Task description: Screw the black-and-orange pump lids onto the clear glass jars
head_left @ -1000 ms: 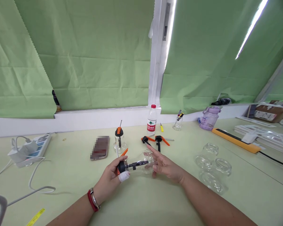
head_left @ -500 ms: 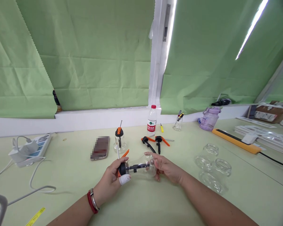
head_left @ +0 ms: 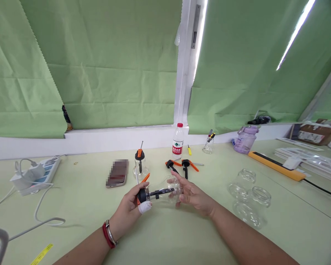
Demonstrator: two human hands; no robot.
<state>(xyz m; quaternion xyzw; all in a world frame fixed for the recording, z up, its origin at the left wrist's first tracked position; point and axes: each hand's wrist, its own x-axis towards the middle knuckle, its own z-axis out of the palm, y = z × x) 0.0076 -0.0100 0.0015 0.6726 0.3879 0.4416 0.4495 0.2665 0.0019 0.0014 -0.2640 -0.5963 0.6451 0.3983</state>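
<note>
A clear glass bottle (head_left: pixel 167 192) lies sideways in the air between both hands, above the pale green table (head_left: pixel 79 206). My left hand (head_left: pixel 131 209), thumb wrapped in white tape, grips its black pump cap (head_left: pixel 141 195) with an orange lever; a black tube runs inside the glass. My right hand (head_left: pixel 191 195) holds the bottle's round base with its fingers spread over it. A second capped bottle (head_left: pixel 139 165) stands upright just behind, and two loose black-and-orange pump caps (head_left: pixel 182 164) lie beyond my right hand.
A phone (head_left: pixel 117 173) lies left of the standing bottle. A water bottle (head_left: pixel 177 141), a small glass with tools (head_left: pixel 209 145) and a purple jug (head_left: pixel 245 139) stand at the back. Three empty glass bottles (head_left: pixel 249 195) sit at right. A power strip (head_left: pixel 34 176) with cables lies far left.
My right hand's fingers have loosened and spread again on the bottle's base after closing round it half a second ago. The bottle has lifted slightly; my left hand keeps its grip on the cap.
</note>
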